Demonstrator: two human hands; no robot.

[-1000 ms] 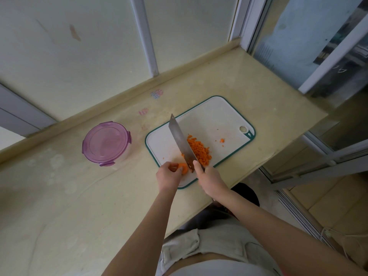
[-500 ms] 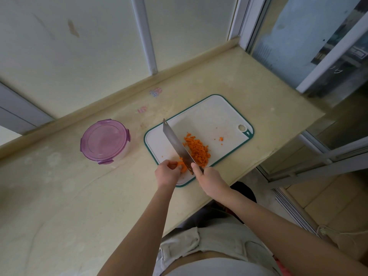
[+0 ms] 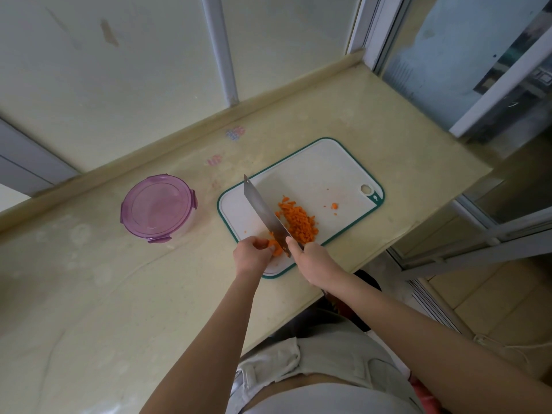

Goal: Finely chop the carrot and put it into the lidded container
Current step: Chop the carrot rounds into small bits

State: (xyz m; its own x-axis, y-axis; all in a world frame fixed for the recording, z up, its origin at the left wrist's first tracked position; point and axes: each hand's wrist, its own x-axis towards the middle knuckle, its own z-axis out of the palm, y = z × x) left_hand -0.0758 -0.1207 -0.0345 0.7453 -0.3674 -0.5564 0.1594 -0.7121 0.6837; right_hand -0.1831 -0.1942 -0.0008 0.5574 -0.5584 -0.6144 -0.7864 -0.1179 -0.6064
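A white cutting board (image 3: 322, 171) with a green rim lies on the beige counter. A heap of chopped carrot (image 3: 300, 223) sits on it, right of a wide cleaver (image 3: 264, 212). My right hand (image 3: 312, 256) grips the cleaver's handle, blade down on the board. My left hand (image 3: 251, 254) pinches the remaining carrot strips (image 3: 276, 248) just left of the blade. A round container with a purple lid (image 3: 158, 207), closed, stands on the counter to the board's left.
One stray carrot bit (image 3: 334, 206) lies near the board's hanging hole. A frosted window and low ledge (image 3: 179, 135) run behind the counter. The counter's right edge (image 3: 433, 216) drops off to the floor and a sliding door frame.
The cleaver has gone down and up between chops while staying at the same spot on the board. My left hand still holds the carrot strips beside the blade.
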